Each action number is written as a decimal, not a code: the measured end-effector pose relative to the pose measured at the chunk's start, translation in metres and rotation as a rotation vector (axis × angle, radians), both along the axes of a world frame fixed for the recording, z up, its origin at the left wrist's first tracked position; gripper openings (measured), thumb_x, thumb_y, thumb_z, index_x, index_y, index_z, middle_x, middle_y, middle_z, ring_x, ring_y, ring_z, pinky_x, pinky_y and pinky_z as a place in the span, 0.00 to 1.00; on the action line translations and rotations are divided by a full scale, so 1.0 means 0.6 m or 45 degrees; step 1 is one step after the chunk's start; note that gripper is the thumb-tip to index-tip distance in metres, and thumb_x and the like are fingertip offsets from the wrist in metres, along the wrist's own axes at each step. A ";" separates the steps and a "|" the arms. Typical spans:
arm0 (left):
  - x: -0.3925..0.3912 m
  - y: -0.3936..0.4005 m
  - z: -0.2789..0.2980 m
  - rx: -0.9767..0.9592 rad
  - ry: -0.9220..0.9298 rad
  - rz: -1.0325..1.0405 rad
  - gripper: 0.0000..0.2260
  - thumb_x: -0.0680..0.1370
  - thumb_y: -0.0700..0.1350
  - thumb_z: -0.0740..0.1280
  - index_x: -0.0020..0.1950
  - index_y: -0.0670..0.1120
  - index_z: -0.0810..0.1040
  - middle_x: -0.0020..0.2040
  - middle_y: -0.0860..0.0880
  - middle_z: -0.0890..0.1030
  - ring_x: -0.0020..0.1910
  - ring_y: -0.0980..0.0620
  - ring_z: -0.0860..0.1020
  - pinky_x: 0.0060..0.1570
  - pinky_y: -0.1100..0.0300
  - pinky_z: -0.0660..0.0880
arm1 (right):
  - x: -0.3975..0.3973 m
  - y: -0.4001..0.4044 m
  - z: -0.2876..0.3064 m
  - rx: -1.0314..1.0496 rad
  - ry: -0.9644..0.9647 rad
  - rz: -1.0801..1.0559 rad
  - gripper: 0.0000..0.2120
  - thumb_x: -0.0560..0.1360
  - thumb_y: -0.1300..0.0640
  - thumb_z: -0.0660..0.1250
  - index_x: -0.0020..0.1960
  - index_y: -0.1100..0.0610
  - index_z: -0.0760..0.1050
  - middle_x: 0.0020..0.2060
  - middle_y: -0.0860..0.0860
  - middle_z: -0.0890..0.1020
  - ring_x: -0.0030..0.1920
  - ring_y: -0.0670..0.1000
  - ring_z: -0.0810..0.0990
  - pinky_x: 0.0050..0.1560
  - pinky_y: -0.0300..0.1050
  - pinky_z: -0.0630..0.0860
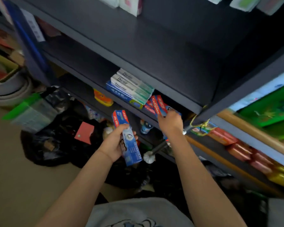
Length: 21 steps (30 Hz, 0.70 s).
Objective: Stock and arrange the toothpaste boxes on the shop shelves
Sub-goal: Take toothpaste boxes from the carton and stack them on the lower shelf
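The dark grey metal shelving unit (154, 51) carries a stack of white-and-green Doctor toothpaste boxes (132, 85) on its middle shelf. Just right of them, the right hand (170, 119) grips a red Colgate toothpaste box (158, 104) at the shelf edge. Lower left, clear of the shelf, the left hand (116, 142) curls around a blue toothpaste box (127, 136).

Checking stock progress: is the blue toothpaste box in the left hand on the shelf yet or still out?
Out. The left hand grips the blue toothpaste box in front of the shelf.

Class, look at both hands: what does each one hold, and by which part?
The left hand grips a blue toothpaste box around its middle. The right hand holds the near end of a red Colgate box on the shelf.
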<state>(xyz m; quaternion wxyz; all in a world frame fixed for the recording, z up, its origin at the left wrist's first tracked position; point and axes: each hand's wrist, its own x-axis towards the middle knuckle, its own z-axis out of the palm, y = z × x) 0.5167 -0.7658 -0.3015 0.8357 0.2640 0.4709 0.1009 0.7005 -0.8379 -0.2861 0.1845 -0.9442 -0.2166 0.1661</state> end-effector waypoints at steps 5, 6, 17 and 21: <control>0.023 0.044 0.000 -0.068 0.032 -0.116 0.13 0.81 0.48 0.65 0.60 0.41 0.76 0.43 0.44 0.81 0.40 0.47 0.81 0.37 0.54 0.79 | 0.036 0.065 -0.010 -0.255 -0.133 0.067 0.20 0.80 0.55 0.64 0.67 0.64 0.69 0.65 0.64 0.74 0.65 0.63 0.74 0.61 0.53 0.73; 0.027 0.052 -0.002 -0.079 0.035 -0.134 0.13 0.81 0.48 0.64 0.60 0.41 0.76 0.43 0.44 0.81 0.40 0.47 0.81 0.37 0.55 0.79 | 0.044 0.073 -0.015 -0.309 -0.142 0.072 0.20 0.79 0.56 0.64 0.68 0.64 0.69 0.65 0.64 0.74 0.66 0.63 0.74 0.62 0.53 0.72; 0.021 0.072 -0.041 -0.131 0.005 -0.058 0.11 0.81 0.48 0.64 0.57 0.41 0.76 0.40 0.44 0.82 0.35 0.49 0.83 0.36 0.57 0.81 | 0.076 0.074 -0.043 -0.699 -0.319 0.075 0.34 0.77 0.56 0.69 0.76 0.63 0.57 0.75 0.62 0.63 0.75 0.61 0.61 0.74 0.54 0.58; 0.023 0.056 -0.051 -0.120 -0.026 -0.029 0.09 0.82 0.47 0.63 0.55 0.42 0.76 0.38 0.45 0.82 0.35 0.49 0.83 0.44 0.53 0.80 | 0.096 0.076 -0.076 -0.631 -0.318 0.079 0.40 0.75 0.56 0.71 0.78 0.61 0.52 0.77 0.61 0.58 0.77 0.60 0.56 0.76 0.56 0.55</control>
